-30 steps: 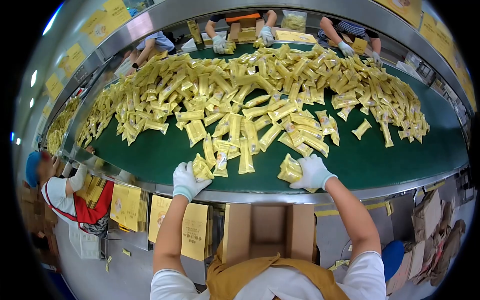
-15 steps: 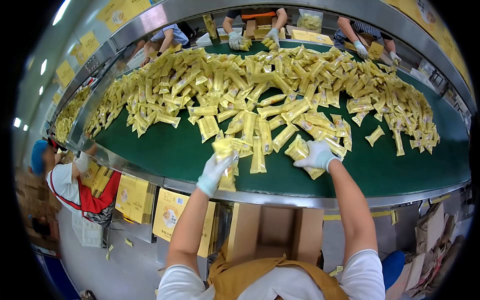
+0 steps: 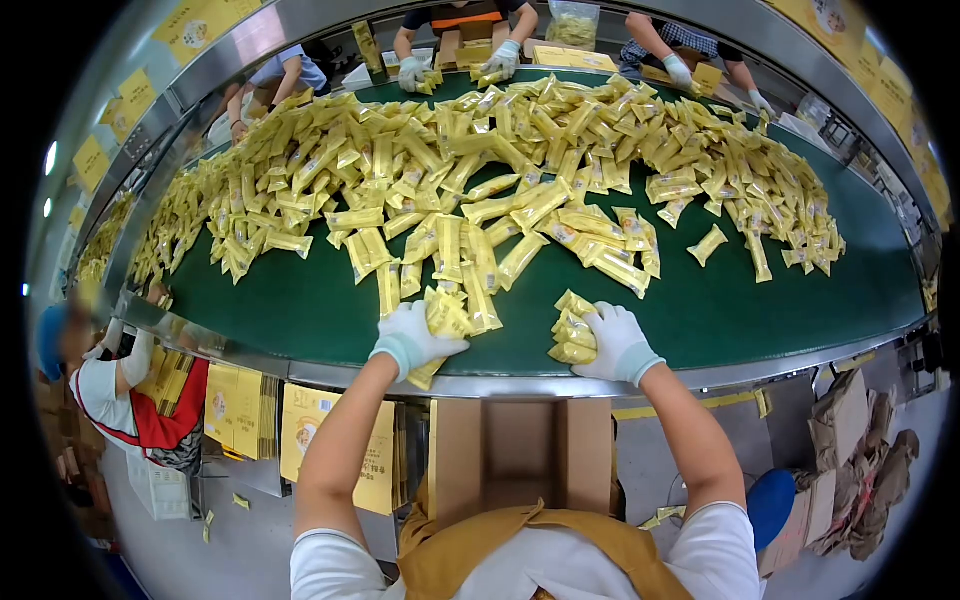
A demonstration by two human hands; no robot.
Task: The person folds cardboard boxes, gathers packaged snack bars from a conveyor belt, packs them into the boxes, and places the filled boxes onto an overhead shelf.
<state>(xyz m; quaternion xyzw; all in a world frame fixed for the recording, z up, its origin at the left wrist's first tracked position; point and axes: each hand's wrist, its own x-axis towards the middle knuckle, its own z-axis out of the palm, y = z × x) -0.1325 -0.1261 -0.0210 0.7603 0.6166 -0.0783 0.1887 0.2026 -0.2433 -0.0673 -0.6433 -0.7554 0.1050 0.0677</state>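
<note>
Near the front edge of the green conveyor belt (image 3: pixel 340 335), my left hand (image 3: pixel 412 338) in a white glove is closed round several yellow snack packets (image 3: pixel 447 312). One packet in that bunch pokes out below the hand, over the metal edge. To the right, my gloved right hand (image 3: pixel 618 343) grips a second stacked bunch of yellow snack packets (image 3: pixel 573 330) from its right side. The fingertips of both hands are partly hidden. A large pile of the same packets (image 3: pixel 400 165) spreads over the belt just beyond my hands.
Below the belt's metal rim (image 3: pixel 560 386), an open cardboard box (image 3: pixel 460 450) stands against my apron. Flat yellow cartons (image 3: pixel 340 440) are stacked to its left. One co-worker in a red apron (image 3: pixel 185 400) is at the left; other people's gloved hands (image 3: pixel 500 62) work across the belt.
My right hand has drawn its bunch left and nearer the edge, turning it more upright. My left hand has closed further round its packets. The whole view has shifted slightly.
</note>
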